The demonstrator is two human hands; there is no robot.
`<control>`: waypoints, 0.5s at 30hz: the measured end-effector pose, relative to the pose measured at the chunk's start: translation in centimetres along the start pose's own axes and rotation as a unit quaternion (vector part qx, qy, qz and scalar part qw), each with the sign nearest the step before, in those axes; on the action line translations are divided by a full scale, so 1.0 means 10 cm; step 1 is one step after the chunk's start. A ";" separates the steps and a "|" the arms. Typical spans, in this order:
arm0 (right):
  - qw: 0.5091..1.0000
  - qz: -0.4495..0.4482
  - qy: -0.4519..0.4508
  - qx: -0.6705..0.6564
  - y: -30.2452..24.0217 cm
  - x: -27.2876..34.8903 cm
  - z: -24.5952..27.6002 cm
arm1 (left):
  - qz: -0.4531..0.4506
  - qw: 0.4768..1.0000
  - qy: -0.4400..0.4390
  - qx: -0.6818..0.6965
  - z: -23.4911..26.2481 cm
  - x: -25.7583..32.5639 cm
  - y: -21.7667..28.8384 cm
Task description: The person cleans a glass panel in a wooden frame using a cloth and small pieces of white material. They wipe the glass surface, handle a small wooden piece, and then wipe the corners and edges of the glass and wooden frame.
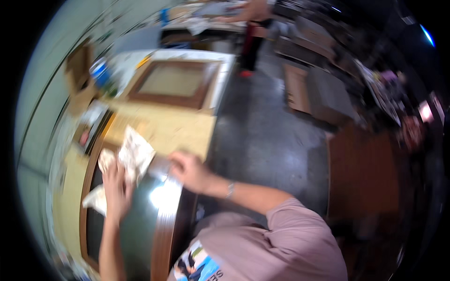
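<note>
A white cloth (136,152) lies bunched over the far left part of a brown-framed glass panel (140,234). My left hand (117,189) presses on it, with folds of the cloth sticking out on both sides of the fingers. Light glares off the glass to the right of that hand. My right hand (190,171) is at the panel's far right corner, its fingers curled in and blurred. Whether these fingers grip the frame or something small is hidden.
A second brown-framed panel (176,84) lies farther along the workbench (183,131). A blue-and-white can (100,72) and a cardboard box (77,70) stand at the left. Stacked boards (323,93) and a brown board (363,173) are at the right. Another person (253,33) stands at the back.
</note>
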State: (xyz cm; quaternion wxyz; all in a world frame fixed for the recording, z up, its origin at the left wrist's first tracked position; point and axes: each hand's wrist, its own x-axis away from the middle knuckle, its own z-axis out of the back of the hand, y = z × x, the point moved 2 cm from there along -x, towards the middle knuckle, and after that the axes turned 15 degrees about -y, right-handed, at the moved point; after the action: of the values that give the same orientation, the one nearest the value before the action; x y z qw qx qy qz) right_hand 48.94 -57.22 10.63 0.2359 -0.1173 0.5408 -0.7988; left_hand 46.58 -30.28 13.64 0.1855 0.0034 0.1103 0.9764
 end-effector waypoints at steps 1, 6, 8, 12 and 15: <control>0.992 0.088 0.090 -0.026 0.09 0.08 0.00 | -0.079 0.991 -0.035 0.107 0.02 0.01 0.31; 0.957 0.190 0.211 -0.055 0.23 0.14 -0.17 | -0.149 0.916 -0.140 0.344 0.41 0.22 0.87; 0.949 0.214 0.223 -0.062 0.25 0.08 -0.21 | -0.086 0.932 -0.061 0.346 0.47 -0.05 0.79; 0.923 0.291 0.252 -0.019 0.20 0.01 -0.24 | -0.163 0.963 -0.173 0.127 0.17 -0.40 0.92; 0.937 0.256 0.239 -0.020 0.29 -0.05 -0.33 | -0.183 0.972 -0.151 -0.003 0.04 -0.41 0.63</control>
State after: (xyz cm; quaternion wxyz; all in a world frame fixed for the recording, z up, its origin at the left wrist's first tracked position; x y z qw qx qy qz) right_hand 48.61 -55.23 6.74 0.2941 0.2145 0.6089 -0.7048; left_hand 48.18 -37.40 15.57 0.3754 0.1297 0.0770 0.9145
